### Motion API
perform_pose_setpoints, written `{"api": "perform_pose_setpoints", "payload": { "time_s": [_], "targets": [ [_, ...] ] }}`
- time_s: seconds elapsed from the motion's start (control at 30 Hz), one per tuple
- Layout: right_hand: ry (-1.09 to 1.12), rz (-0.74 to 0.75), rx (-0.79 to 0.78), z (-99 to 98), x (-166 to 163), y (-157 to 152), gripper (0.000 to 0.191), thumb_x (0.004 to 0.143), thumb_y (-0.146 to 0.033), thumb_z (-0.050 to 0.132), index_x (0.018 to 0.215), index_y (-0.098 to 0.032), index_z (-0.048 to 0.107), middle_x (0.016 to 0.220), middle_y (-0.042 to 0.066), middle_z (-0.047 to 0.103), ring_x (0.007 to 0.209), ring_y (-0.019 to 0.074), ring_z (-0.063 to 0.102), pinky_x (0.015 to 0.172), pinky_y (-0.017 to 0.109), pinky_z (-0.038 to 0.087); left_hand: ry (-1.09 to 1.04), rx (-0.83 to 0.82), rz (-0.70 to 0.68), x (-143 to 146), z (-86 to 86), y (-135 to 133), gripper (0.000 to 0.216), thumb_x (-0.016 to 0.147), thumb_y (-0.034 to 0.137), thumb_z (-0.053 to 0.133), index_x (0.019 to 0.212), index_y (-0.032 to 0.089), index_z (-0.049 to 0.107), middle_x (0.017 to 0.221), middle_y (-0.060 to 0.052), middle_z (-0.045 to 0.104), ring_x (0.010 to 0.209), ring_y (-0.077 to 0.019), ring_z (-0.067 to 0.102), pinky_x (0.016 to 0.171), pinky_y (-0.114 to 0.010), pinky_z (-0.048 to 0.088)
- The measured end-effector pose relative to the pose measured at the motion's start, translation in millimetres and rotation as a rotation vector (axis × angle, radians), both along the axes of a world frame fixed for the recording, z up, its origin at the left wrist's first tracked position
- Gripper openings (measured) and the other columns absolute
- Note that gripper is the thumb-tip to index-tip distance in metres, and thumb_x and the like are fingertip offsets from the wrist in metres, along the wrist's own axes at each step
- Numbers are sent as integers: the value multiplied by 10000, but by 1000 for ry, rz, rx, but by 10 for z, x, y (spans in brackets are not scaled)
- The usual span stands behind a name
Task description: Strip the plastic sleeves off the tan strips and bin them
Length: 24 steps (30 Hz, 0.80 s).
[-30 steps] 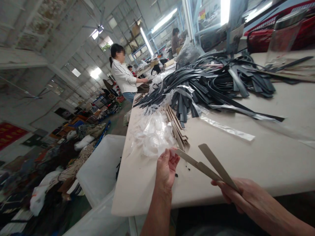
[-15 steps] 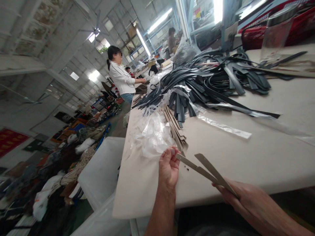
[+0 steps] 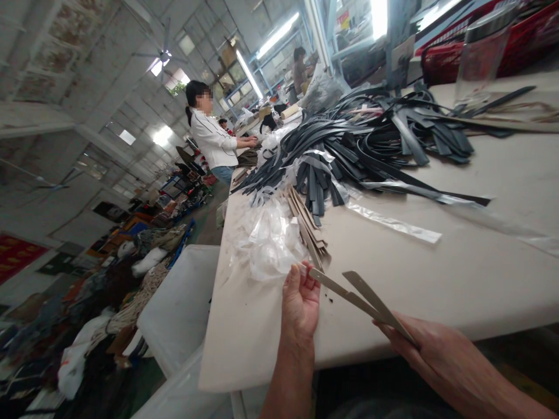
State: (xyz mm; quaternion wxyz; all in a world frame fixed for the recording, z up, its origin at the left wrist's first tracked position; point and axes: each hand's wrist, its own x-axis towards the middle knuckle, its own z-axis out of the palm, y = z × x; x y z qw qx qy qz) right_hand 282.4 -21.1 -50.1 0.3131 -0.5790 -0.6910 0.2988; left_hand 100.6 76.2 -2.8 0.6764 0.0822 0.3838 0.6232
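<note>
Two tan strips (image 3: 367,299) cross over the front edge of the beige table (image 3: 458,279). My right hand (image 3: 425,346) grips their near ends, fingers closed round them. My left hand (image 3: 301,302) pinches the far tip of the lower strip, just in front of a heap of crumpled clear plastic (image 3: 268,238). A small stack of similar tan strips (image 3: 310,230) lies beside that plastic. Further back spreads a big pile of dark strips (image 3: 371,142).
A clear film strip (image 3: 393,222) lies across the table's middle. A glass jar (image 3: 480,55) and a red basket (image 3: 519,49) stand at the back right. A white bin (image 3: 179,308) stands left of the table. A person in white (image 3: 213,142) works further along; clutter covers the floor.
My hands and the two strips stay in much the same hold; the left hand has shifted slightly along the tip. The view has drifted a little, so the table sits somewhat higher in frame.
</note>
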Motion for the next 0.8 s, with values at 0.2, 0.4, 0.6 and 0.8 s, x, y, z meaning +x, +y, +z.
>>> {"api": "perform_pose_setpoints", "payload": {
  "time_s": [0.2, 0.4, 0.6, 0.8],
  "targets": [
    [-18, 10, 6, -19, -22, 19, 334, 937, -414, 356, 780, -244, 597, 613, 13, 665, 534, 197, 632, 502, 265, 416, 4, 43, -43, 11, -25, -43, 178, 665, 242, 815, 722, 142, 680, 788, -44, 738, 760, -146, 693, 793, -291, 546],
    [-44, 37, 23, -50, -40, 13, 329, 949, -394, 348, 792, -242, 594, 618, 12, 667, 531, 194, 631, 510, 266, 403, 37, 62, -73, 24, -77, -87, 243, 603, 264, 852, 735, 139, 692, 796, -44, 741, 757, -145, 692, 797, -280, 534],
    [-82, 48, 35, -2, -99, 38, 314, 945, -385, 367, 768, -241, 583, 583, 9, 649, 502, 194, 621, 478, 263, 365, 66, 46, -36, 12, -78, -89, 191, 633, 222, 829, 737, 142, 690, 763, -41, 738, 732, -145, 691, 814, -296, 528],
    [35, 26, 30, 67, -96, 57, 339, 939, -416, 353, 747, -237, 568, 589, 16, 648, 509, 189, 609, 481, 259, 396, 10, -11, 5, -41, -25, -64, 124, 733, 250, 761, 712, 163, 676, 717, -14, 731, 725, -138, 693, 809, -300, 530]
  ]
}}
